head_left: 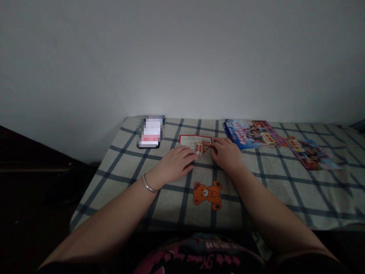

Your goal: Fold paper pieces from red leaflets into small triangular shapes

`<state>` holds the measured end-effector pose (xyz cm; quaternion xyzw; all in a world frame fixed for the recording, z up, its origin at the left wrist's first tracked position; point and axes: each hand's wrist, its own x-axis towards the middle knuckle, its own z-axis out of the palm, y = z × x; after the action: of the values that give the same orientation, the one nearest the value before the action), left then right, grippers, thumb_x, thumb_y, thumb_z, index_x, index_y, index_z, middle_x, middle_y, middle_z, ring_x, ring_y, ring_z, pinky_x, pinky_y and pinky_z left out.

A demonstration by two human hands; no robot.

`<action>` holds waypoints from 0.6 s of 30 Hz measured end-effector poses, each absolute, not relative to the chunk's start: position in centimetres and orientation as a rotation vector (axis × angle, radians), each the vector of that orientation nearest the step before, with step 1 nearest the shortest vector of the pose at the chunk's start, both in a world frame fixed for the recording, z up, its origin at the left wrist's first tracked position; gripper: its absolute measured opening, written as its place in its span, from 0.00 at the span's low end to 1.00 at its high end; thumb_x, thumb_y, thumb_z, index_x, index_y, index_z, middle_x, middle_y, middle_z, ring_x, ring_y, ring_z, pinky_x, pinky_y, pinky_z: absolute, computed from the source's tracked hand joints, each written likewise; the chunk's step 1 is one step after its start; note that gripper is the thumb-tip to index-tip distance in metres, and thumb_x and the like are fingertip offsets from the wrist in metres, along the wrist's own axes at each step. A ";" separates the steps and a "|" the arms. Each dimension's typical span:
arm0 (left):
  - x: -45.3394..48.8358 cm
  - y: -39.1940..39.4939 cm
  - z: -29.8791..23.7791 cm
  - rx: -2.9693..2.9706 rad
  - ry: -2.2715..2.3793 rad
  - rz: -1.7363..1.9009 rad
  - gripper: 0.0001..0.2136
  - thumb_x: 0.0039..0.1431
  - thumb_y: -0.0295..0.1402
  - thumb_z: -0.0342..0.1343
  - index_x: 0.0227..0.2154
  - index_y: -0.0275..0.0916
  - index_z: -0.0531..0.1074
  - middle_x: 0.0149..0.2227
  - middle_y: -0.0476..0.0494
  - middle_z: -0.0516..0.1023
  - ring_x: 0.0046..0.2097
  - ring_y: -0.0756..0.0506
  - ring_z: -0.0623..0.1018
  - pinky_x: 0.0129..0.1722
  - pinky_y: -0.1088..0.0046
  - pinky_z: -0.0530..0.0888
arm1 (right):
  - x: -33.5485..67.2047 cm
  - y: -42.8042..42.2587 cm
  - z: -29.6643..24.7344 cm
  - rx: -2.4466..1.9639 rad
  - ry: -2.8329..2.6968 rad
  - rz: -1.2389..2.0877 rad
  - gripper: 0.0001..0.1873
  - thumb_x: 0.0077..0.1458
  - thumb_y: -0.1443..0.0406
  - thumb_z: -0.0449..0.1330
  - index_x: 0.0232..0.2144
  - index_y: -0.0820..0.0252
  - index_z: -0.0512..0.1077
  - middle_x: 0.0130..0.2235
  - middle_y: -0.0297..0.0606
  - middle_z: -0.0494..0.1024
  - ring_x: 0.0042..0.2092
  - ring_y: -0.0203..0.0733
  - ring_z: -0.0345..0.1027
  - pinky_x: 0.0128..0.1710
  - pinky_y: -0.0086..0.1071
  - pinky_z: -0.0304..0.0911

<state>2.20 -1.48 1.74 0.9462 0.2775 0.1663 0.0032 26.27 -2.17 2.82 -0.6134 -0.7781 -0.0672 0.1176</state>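
A small red-and-white printed paper (195, 142) lies on a checked cloth (270, 182) in front of me. My left hand (175, 163) rests flat on the paper's near left part, fingers stretched out and pressing it down. My right hand (226, 154) sits at the paper's right edge, fingers curled and pinching a folded corner of it. A silver bangle (148, 184) circles my left wrist.
A lit phone (151, 132) lies at the far left of the cloth. A stack of colourful leaflets (251, 134) and a single leaflet (310, 153) lie at the far right. An orange bear (208, 194) is printed on the cloth. A white wall stands behind; dark floor lies left.
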 end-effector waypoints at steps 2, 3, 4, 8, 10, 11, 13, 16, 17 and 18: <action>2.2 -1.6 1.8 3.000 0.912 0.491 0.16 0.64 0.36 0.56 0.54 0.42 0.70 0.50 0.42 0.73 0.53 0.39 0.69 0.51 0.58 0.71 | 26.3 -2.2 2.7 -1.703 -2.285 -0.204 0.13 0.61 0.65 0.54 0.41 0.63 0.78 0.53 0.45 0.77 0.54 0.52 0.67 0.54 0.44 0.65; 2.2 -1.7 1.9 3.012 0.941 0.475 0.15 0.64 0.36 0.56 0.52 0.42 0.71 0.49 0.42 0.74 0.52 0.38 0.70 0.50 0.58 0.71 | 26.3 -2.2 2.6 -1.645 -2.296 -0.204 0.13 0.61 0.66 0.55 0.39 0.63 0.79 0.52 0.45 0.77 0.54 0.52 0.66 0.55 0.44 0.65; 2.2 -1.8 2.0 3.024 0.976 0.467 0.14 0.64 0.36 0.56 0.51 0.43 0.72 0.48 0.42 0.74 0.52 0.38 0.70 0.49 0.58 0.71 | 26.3 -2.2 2.6 -1.583 -2.308 -0.199 0.12 0.60 0.66 0.55 0.38 0.62 0.79 0.52 0.45 0.77 0.54 0.52 0.66 0.56 0.44 0.65; 2.2 -2.0 2.3 3.062 1.136 0.463 0.14 0.64 0.35 0.56 0.51 0.42 0.73 0.49 0.40 0.73 0.51 0.38 0.70 0.47 0.58 0.70 | 26.1 -2.5 2.5 -1.377 -2.361 -0.138 0.10 0.60 0.67 0.56 0.36 0.60 0.79 0.50 0.43 0.79 0.54 0.52 0.67 0.56 0.46 0.65; 2.2 -2.0 2.2 3.071 1.167 0.441 0.14 0.64 0.35 0.55 0.52 0.41 0.72 0.49 0.40 0.73 0.50 0.38 0.70 0.46 0.59 0.69 | 26.0 -2.7 2.4 -1.295 -2.383 -0.104 0.10 0.60 0.67 0.57 0.36 0.59 0.79 0.48 0.42 0.80 0.52 0.51 0.69 0.55 0.46 0.66; 2.2 -1.9 2.2 3.074 1.170 0.427 0.14 0.65 0.34 0.54 0.53 0.41 0.72 0.49 0.40 0.73 0.50 0.39 0.70 0.45 0.60 0.69 | 25.9 -2.7 2.4 -1.251 -2.389 -0.090 0.10 0.60 0.67 0.57 0.35 0.59 0.79 0.47 0.42 0.80 0.52 0.51 0.69 0.54 0.46 0.67; 2.2 -1.8 2.1 3.077 1.171 0.402 0.15 0.66 0.31 0.53 0.53 0.42 0.71 0.49 0.41 0.74 0.49 0.39 0.70 0.45 0.61 0.69 | 25.8 -2.8 2.3 -1.158 -2.393 -0.056 0.09 0.59 0.66 0.58 0.33 0.58 0.79 0.48 0.42 0.80 0.53 0.51 0.68 0.54 0.46 0.67; 2.0 -1.7 2.0 3.084 1.184 0.370 0.16 0.65 0.26 0.52 0.54 0.45 0.71 0.50 0.42 0.74 0.49 0.40 0.71 0.45 0.61 0.68 | 25.7 -2.8 2.1 -1.088 -2.376 0.018 0.09 0.59 0.66 0.59 0.31 0.57 0.79 0.48 0.41 0.80 0.53 0.50 0.68 0.54 0.46 0.67; 1.9 -1.6 2.0 3.086 1.186 0.363 0.17 0.65 0.26 0.52 0.54 0.45 0.71 0.50 0.43 0.75 0.50 0.40 0.71 0.45 0.61 0.68 | 25.7 -2.8 2.1 -1.095 -2.365 0.043 0.09 0.59 0.66 0.59 0.30 0.57 0.79 0.47 0.41 0.80 0.52 0.49 0.69 0.54 0.46 0.67; 1.9 -1.5 1.9 3.088 1.184 0.362 0.17 0.65 0.25 0.52 0.54 0.46 0.71 0.50 0.43 0.75 0.50 0.40 0.71 0.45 0.61 0.68 | 25.8 -2.7 2.0 -1.117 -2.350 0.065 0.08 0.59 0.66 0.59 0.31 0.57 0.79 0.47 0.41 0.80 0.50 0.48 0.70 0.53 0.45 0.67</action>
<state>1.86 -1.52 1.92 0.9242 0.3542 0.1084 -0.0926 25.82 -2.68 2.04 -0.4137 -0.8704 0.0239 0.2661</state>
